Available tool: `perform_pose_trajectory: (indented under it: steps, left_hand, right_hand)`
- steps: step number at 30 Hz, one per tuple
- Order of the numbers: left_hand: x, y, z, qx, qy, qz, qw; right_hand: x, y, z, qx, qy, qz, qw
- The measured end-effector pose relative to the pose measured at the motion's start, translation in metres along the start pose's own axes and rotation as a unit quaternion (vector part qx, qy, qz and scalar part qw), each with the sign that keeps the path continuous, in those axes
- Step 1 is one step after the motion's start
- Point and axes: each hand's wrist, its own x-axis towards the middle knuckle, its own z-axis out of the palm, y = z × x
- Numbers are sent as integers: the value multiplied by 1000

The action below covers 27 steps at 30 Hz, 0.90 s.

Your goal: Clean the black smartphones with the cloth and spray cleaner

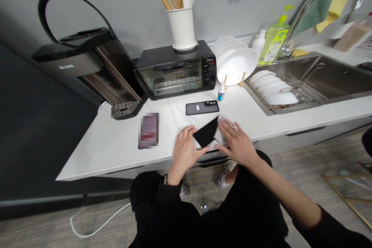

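Note:
A phone with a dark screen (205,133) lies at a slant near the front edge of the white counter. My left hand (186,149) grips its left end between thumb and fingers. On its right end, my right hand (236,141) presses a white cloth (219,133), with the fingers over the cloth. Just behind the phone rests a black phone case (202,107). A small white bottle with a blue label (221,92) stands upright behind the case's right end. To the left lies a dark, pixelated flat object (148,131).
A toaster oven (177,75) bears a white utensil holder (182,27). The tall black drink machine (107,73) stands left. White plates (236,64), a green soap bottle (273,42) and a steel sink (334,81) are right. The counter's front edge (116,170) runs before me.

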Motion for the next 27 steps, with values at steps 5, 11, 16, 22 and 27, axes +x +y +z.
perform_pose_trajectory:
  steps: [5,11,16,22,27]
  left_hand:
    - [0,2,-1,4,-11,-4,1000]
    - [0,1,0,17,-19,-7,1000]
    - [-1,1,0,11,-9,-4,1000]
    - [1,1,-1,12,-25,-14,1000]
    - [1,-1,-2,8,-33,-12,999]
  right_hand:
    - [12,-10,4,45,-46,-86,994]
    - [22,-17,9,45,-28,-65,996]
    - [24,-14,11,11,-6,14,1000]
    - [22,-17,10,40,-49,-89,994]
    - [24,4,4,-23,-6,25,999]
